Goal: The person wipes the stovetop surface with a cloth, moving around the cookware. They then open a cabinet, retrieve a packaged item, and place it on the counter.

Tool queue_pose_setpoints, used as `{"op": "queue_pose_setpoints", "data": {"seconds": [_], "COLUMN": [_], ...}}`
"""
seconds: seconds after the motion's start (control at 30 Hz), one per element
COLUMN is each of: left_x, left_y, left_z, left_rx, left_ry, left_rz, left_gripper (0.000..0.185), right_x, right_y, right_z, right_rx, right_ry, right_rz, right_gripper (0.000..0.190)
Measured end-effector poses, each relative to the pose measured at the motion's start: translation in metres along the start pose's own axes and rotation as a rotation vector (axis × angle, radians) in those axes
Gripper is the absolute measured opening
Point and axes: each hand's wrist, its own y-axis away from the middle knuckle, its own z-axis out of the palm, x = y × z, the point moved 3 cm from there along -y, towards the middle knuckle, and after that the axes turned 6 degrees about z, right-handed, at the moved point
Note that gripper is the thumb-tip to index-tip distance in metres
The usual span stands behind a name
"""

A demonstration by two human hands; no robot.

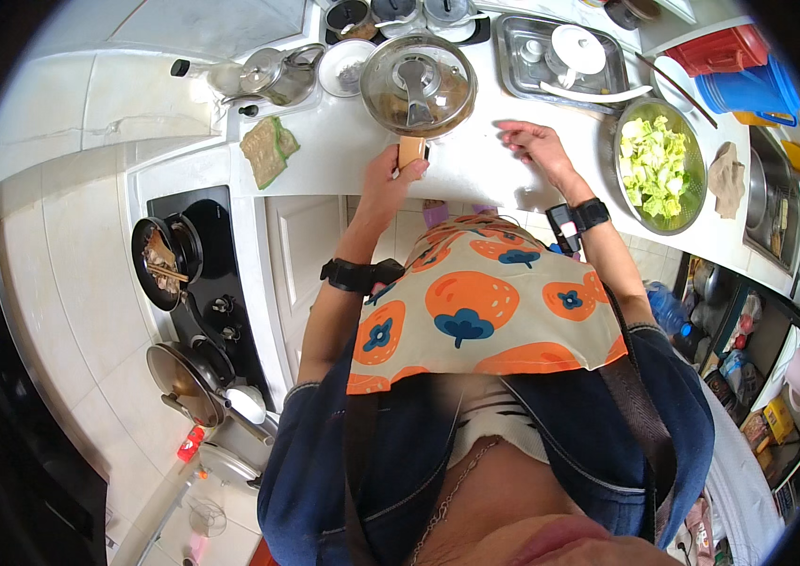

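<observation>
My left hand (387, 177) grips the wooden handle (411, 152) of a saucepan that stands on the white countertop. A glass lid (386, 78) with a steel-and-black knob covers the pan, and brownish food shows dimly through it. To the right of the pan, my right hand (538, 150) hovers at the counter with its fingers apart and nothing in them. Farther right is a steel colander (621, 180) filled with chopped lettuce (655, 163). Left of the pan lies a folded green-edged cloth (265, 154).
A white bowl (333, 67) and a steel kettle (280, 78) stand behind left. At the back right, a metal tray (513, 53) holds a white lidded pot (577, 49). A frying pan with food and chopsticks (166, 272) sits on the black cooktop (209, 209). The sink (771, 191) is far right.
</observation>
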Motion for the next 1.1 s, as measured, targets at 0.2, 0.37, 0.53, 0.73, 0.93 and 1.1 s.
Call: {"op": "queue_pose_setpoints", "data": {"seconds": [0.2, 0.37, 0.53, 0.73, 0.93, 1.1], "left_x": [-0.002, -0.004, 0.007, 0.021, 0.023, 0.028], "left_y": [-0.007, -0.008, -0.013, -0.017, -0.031, -0.035], "left_z": [0.014, 0.012, 0.037, 0.067, 0.097, 0.094], "left_rx": [0.017, -0.04, -0.065, -0.145, -0.27, -0.362], "left_ry": [0.128, -0.005, 0.089, 0.212, 0.412, 0.243], "left_rz": [-0.023, -0.025, -0.077, -0.15, -0.129, -0.032], "left_gripper": [0.022, 0.027, 0.022, 0.025, 0.029, 0.029], "right_x": [0.001, 0.008, 0.023, 0.053, 0.108, 0.113], "right_y": [-0.016, -0.02, -0.001, 0.067, 0.129, 0.171], "right_z": [0.034, 0.044, 0.014, -0.042, -0.088, -0.101], "right_rx": [0.354, 0.51, 0.517, 0.568, 0.511, 0.505], "right_ry": [0.829, 1.093, 1.062, 0.529, -0.061, -0.38], "right_rz": [-0.649, -0.842, -0.636, -0.3, 0.156, 0.065], "right_gripper": [0.015, 0.008, 0.009, 0.014, 0.02, 0.017]}}
